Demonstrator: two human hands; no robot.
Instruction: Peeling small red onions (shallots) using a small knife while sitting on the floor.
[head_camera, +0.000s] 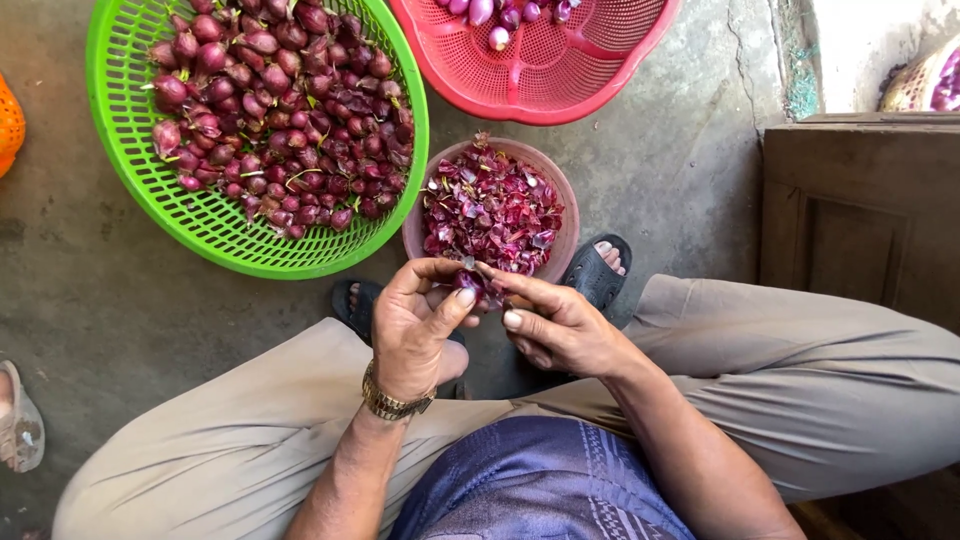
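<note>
your left hand and your right hand met just above the near rim of the brown bowl, both closed on 1 small red shallot pinched between their fingertips. a small pale sliver showed at the top of the shallot, perhaps a blade tip or a bit of skin; you could not tell which from this view. if it was a blade, your left thumb lay close enough that a slip on the slick skin could have nicked it. the shallot sat at the bowl's edge rather than over its middle, so loosened peel could have dropped past the rim onto the concrete floor or your sandals. the bowl was already heaped with purple peelings, and more could have spilled over. the green basket of unpeeled shallots lay to your left, the red basket with a few peeled ones beyond the bowl; a fumbled shallot could have rolled away across the floor between them.
</note>
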